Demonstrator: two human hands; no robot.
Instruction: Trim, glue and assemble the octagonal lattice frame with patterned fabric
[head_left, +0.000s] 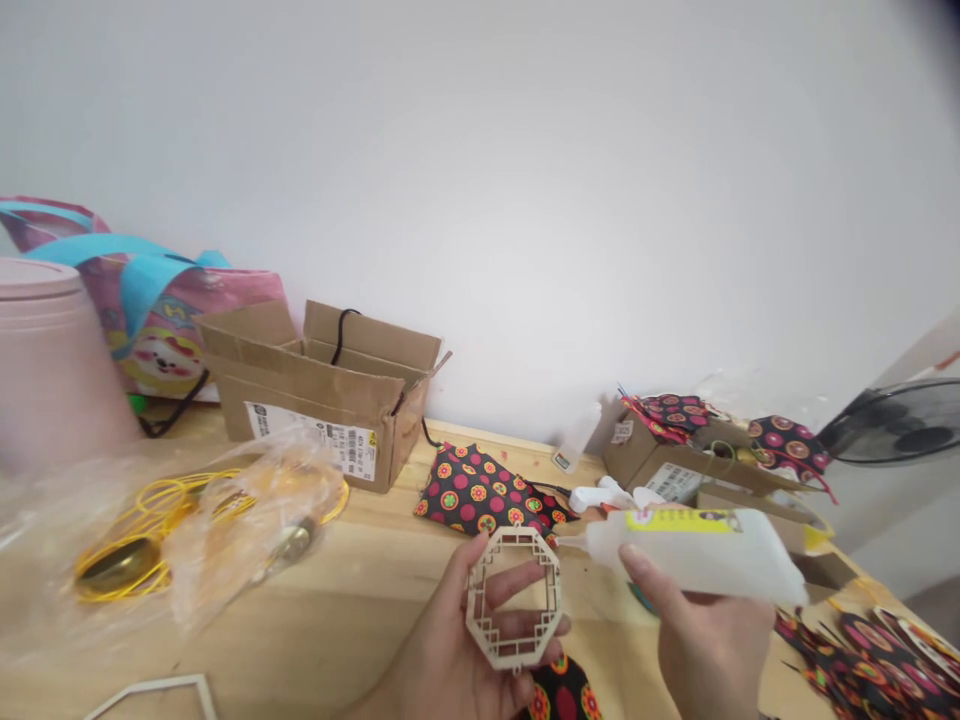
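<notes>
My left hand point(457, 650) holds a pale wooden octagonal lattice frame point(514, 597) upright, fingers behind it and thumb at its left edge. My right hand point(701, 630) grips a white squeeze bottle of glue point(697, 552) with a yellow label, lying sideways. Its nozzle points left and almost touches the frame's upper right edge. Both hands hover over the light wooden table point(360, 600).
An open cardboard box point(330, 400) stands at the back left, beside a pink bucket point(52, 360) and a pink-and-blue bag point(157, 300). Yellow wire rings in clear plastic point(202, 520) lie at left. Patterned black fabric pieces point(480, 490), a second box point(675, 460) and a fan point(900, 420) sit to the right.
</notes>
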